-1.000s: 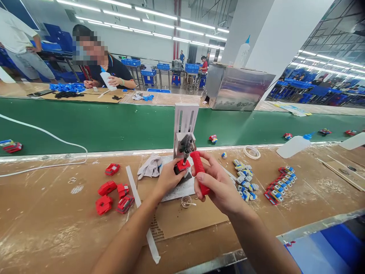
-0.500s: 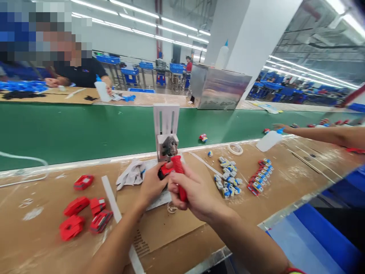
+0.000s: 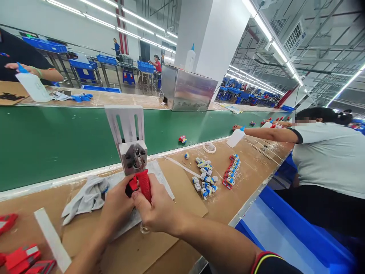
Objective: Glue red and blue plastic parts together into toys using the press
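Note:
In front of me stands a metal fixture (image 3: 133, 152) with a slotted upright plate and a clamp mechanism with a red handle (image 3: 144, 185). My right hand (image 3: 155, 205) is wrapped round that handle. Just left of it, my left hand (image 3: 118, 203) holds a red and black toy part (image 3: 132, 185) close under the clamp. Both hands are nearly touching. A grey-white glove (image 3: 87, 198) lies left of the fixture. Red toy parts (image 3: 21, 258) rest at the lower left. Small white, blue and yellow parts (image 3: 205, 177) lie in a pile to the right.
A green conveyor (image 3: 57, 140) runs behind the fixture, carrying a small red toy (image 3: 182, 139). Rightward are a tape roll (image 3: 209, 148), a white bottle (image 3: 235, 137), a row of assembled toys (image 3: 231, 171) and a person (image 3: 327, 152) reaching over the conveyor. A blue bin (image 3: 305, 224) sits below.
The view has swung to the right, so the fixture and hands appear further left and the person at the right shows more. My hands keep their holds on the handle and the red part.

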